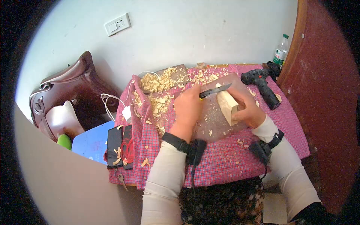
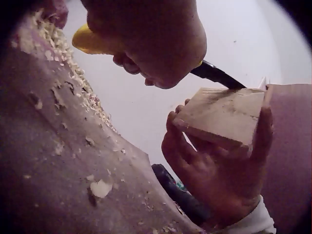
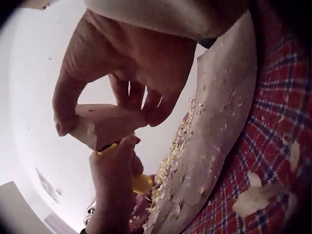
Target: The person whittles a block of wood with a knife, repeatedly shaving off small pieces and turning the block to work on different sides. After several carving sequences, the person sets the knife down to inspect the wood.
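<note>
My left hand (image 1: 188, 108) grips a utility knife, its yellow handle (image 2: 92, 41) poking out of the fist in the left wrist view. The dark blade (image 1: 215, 91) reaches right, and in the left wrist view it lies against the upper edge of a pale wood block (image 2: 222, 114). Fingers and thumb of my right hand (image 1: 246, 107) pinch the block (image 1: 227, 107) by its sides, tilted above a brownish board (image 1: 213, 125). In the right wrist view my right hand (image 3: 131, 63) holds the block (image 3: 107, 124) from above, with the left fist close beneath it.
Wood shavings (image 1: 161, 105) cover the board's left side and the checked cloth (image 1: 225, 161). A black drill (image 1: 264, 86) lies at the right, near a bottle (image 1: 280, 50). Phones (image 1: 114, 146), a red cable (image 1: 128, 150), a white charger (image 1: 127, 113) and a brown chair (image 1: 75, 90) are at the left.
</note>
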